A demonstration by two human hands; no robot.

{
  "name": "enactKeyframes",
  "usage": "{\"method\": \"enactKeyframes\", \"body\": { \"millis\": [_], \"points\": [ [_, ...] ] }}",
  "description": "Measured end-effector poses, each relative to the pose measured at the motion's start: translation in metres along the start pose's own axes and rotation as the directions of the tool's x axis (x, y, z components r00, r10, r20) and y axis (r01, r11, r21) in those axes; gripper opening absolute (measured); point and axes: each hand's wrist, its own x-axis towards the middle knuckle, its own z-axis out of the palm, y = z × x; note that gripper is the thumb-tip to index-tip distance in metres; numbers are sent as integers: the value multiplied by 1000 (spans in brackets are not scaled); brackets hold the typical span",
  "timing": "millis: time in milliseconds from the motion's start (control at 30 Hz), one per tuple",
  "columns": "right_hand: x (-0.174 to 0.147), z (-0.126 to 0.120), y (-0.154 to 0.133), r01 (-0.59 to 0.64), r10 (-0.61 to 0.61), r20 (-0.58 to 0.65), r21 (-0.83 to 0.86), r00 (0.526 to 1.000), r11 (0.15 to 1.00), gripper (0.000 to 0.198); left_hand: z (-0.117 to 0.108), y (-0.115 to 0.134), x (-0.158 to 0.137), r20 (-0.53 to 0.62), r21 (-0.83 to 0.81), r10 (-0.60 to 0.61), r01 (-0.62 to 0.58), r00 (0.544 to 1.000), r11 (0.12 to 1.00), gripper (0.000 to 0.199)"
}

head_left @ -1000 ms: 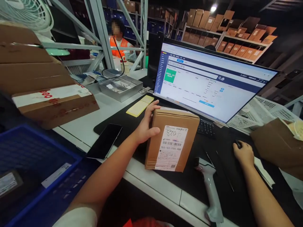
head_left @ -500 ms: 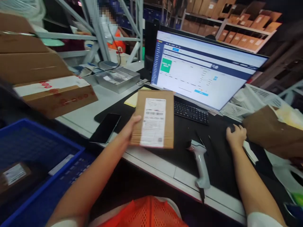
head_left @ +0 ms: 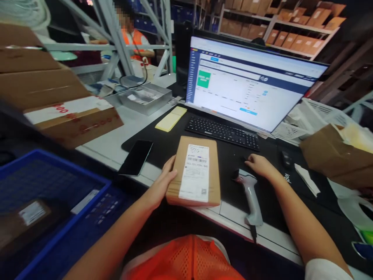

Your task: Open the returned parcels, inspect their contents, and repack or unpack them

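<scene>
My left hand (head_left: 163, 181) is closed on the left edge of a flat brown cardboard box (head_left: 214, 171), tilted over the desk's front edge. A white shipping label (head_left: 194, 173) with barcodes and some handwriting covers much of its top. To the right of the box, my right hand (head_left: 259, 165) is low over the black mat, its fingers pinched on a thin dark pen (head_left: 244, 158), mostly hidden. A grey-white barcode scanner (head_left: 251, 196) lies just in front of that hand. The black mouse (head_left: 286, 159) stands apart from it.
A keyboard (head_left: 223, 132) lies below the monitor (head_left: 227, 101). A yellow notepad (head_left: 171, 118) and phone (head_left: 136, 157) are on the left. A blue crate (head_left: 105, 186) stands beside the desk, and an open carton (head_left: 84, 124) behind it. Another person (head_left: 135, 41) is beyond the metal frame.
My left hand has brought the box down and nearer to me, uncovering the keyboard. My right hand has left the mouse, moved left and closed on the pen.
</scene>
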Motion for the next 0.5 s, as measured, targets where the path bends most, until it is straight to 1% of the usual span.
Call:
{"method": "enactKeyframes", "body": {
  "millis": [67,167,267,400,500],
  "points": [
    [1,-8,3,-11,14,-61,42,998,999,26,-8,-14,-12,-5,113,147,-146,989,983,67],
    [5,-19,10,-34,57,-172,133,983,991,33,-18,-29,-31,-5,270,327,-314,945,910,63],
    [5,-24,17,-51,64,-237,60,969,997,40,-29,-37,-42,31,357,466,-445,884,821,59],
    [-4,-21,22,-83,68,-250,-49,966,995,49,-41,-52,-44,101,449,603,-577,791,682,58],
    [-16,-21,18,-134,111,-195,-111,975,985,55,-43,-71,-42,145,458,674,-653,725,604,54]
  ]
}}
